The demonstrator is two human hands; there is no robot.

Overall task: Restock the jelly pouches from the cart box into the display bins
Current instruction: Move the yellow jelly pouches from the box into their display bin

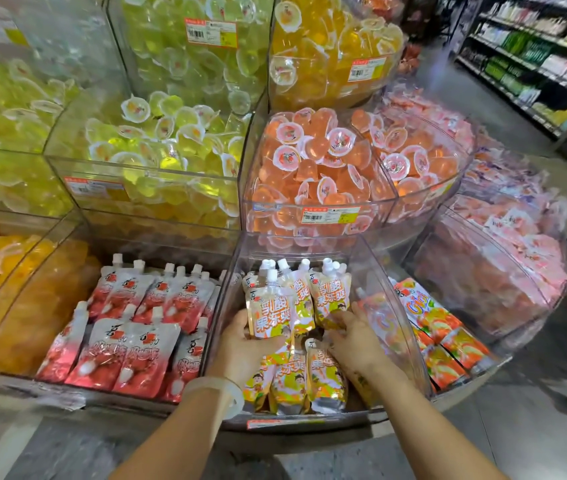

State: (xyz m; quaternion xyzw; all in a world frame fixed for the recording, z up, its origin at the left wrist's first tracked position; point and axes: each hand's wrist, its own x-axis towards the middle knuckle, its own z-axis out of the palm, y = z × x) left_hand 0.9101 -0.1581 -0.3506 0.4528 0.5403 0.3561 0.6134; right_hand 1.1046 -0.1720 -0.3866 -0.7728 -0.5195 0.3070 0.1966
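Hands work inside the clear bin (396,306): left hand (244,344) grips an upright yellow pouch (270,315); right hand (353,336) rests open-fingered on neighbouring pouches (330,292).

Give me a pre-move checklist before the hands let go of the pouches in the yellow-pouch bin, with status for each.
1. Left hand grips the front upright pouch: ok.
2. Right hand steadies the right pouch: ok, fingers on its lower edge.
3. Back-row pouches stand spout up: ok.
4. Front-row pouches tidy: not ok, they lean and overlap.
5. Flavour matches, red pouches kept in the neighbouring bin: ok.
6. Clear bin has room for more: cannot tell, hands cover the middle.
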